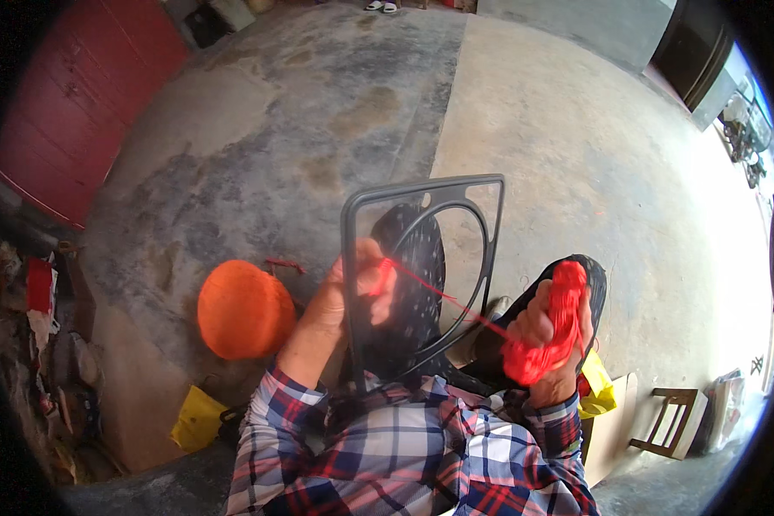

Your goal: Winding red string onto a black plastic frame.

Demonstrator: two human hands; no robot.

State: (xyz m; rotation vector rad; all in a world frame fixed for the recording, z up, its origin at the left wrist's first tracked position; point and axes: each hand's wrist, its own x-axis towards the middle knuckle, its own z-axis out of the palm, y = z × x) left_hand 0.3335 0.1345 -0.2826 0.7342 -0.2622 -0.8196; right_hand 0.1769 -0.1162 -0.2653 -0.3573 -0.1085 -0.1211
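My left hand (368,288) is closed, with a small bunch of red string at its fingertips. It is at the left side of an upright, see-through panel (378,224) with a dark frame and a dark oval ring; I cannot tell whether it grips the frame too. A thin length of red string (469,310) runs taut across the panel to my right hand (535,325). That hand is closed around a thick bundle of red string (566,314), above my right knee. The panel stands before my lap, its lower edge partly hidden by my shirt.
An orange bucket-like container (245,310) is on the floor to the left, with a red strand (285,266) beyond it. Yellow bags (198,417) lie low on both sides. A small wooden stool (669,421) is at the right, and clutter (69,361) lines the left wall.
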